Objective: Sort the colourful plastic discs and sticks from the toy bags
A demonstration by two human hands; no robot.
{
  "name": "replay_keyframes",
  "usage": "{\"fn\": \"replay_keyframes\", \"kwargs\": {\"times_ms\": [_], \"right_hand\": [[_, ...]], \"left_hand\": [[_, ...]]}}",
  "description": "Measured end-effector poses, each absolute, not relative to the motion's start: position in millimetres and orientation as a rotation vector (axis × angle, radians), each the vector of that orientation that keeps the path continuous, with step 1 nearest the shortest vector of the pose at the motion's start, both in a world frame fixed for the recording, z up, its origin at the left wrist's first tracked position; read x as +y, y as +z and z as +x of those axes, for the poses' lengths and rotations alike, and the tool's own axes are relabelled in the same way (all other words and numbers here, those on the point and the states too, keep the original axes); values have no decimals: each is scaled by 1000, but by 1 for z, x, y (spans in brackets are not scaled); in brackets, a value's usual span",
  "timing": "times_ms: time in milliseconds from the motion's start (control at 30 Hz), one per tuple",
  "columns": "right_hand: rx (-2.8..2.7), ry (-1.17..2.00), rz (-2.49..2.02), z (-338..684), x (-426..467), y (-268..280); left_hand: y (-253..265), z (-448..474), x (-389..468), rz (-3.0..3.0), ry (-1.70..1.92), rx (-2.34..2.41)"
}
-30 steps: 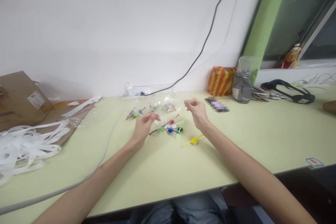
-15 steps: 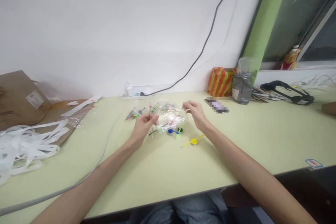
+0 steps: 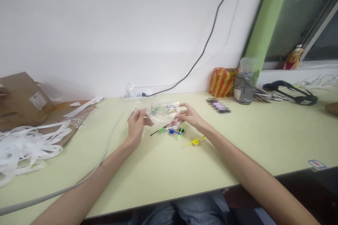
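A crinkled clear plastic bag (image 3: 162,112) is stretched between my two hands above the table. My left hand (image 3: 137,121) grips its left end, thumb against fingers. My right hand (image 3: 191,115) pinches the opposite end. Small coloured plastic pieces show through and behind the bag; whether any are inside it I cannot tell. Just below it lie a blue piece (image 3: 171,132), a green piece (image 3: 161,131) and a black piece with a bright green strip (image 3: 181,130). Closer to me, a yellow piece with long thin arms (image 3: 195,142) rests by itself on the table.
White strapping (image 3: 31,144) and a cardboard box (image 3: 25,95) occupy the left side. A grey cable (image 3: 87,179) crosses under my left forearm's side. Behind are a power strip (image 3: 137,96), a phone (image 3: 218,106), a striped bag (image 3: 223,82) and a black headband (image 3: 290,93).
My left hand has shifted slightly left and turned. The right hand has changed its hold on the bag's right end. More of the green and blue pieces shows below the bag.
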State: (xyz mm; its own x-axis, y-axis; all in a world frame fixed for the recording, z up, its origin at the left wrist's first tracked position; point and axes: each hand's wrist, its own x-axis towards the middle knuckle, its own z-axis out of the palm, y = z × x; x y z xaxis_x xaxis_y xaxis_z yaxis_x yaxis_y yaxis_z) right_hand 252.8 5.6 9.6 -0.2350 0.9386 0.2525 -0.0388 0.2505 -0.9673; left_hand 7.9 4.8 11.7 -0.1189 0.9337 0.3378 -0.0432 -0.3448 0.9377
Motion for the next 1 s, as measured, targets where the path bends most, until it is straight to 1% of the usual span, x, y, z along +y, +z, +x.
{"fn": "replay_keyframes", "kwargs": {"times_ms": [200,433,633,800,867,933,1000], "right_hand": [[-1591,1338,-812,251,-4,12],[-1498,1177,-932,252,0,14],[-1566,1098,-936,252,1,15],[-1335,1071,-938,255,15,3],[-1108,960,-975,264,25,-3],[-868,731,-1029,279,34,-8],[-758,462,-1073,296,42,-11]], "left_hand": [[11,5,8,1322,1672,1091],[12,7,7,1309,1683,1050],[15,2,9,1411,1712,1009],[9,4,10,1546,1571,1008],[3,6,12,1619,1486,1023],[-4,7,16,1720,1434,1050],[-9,6,19,1808,1412,1073]]}}
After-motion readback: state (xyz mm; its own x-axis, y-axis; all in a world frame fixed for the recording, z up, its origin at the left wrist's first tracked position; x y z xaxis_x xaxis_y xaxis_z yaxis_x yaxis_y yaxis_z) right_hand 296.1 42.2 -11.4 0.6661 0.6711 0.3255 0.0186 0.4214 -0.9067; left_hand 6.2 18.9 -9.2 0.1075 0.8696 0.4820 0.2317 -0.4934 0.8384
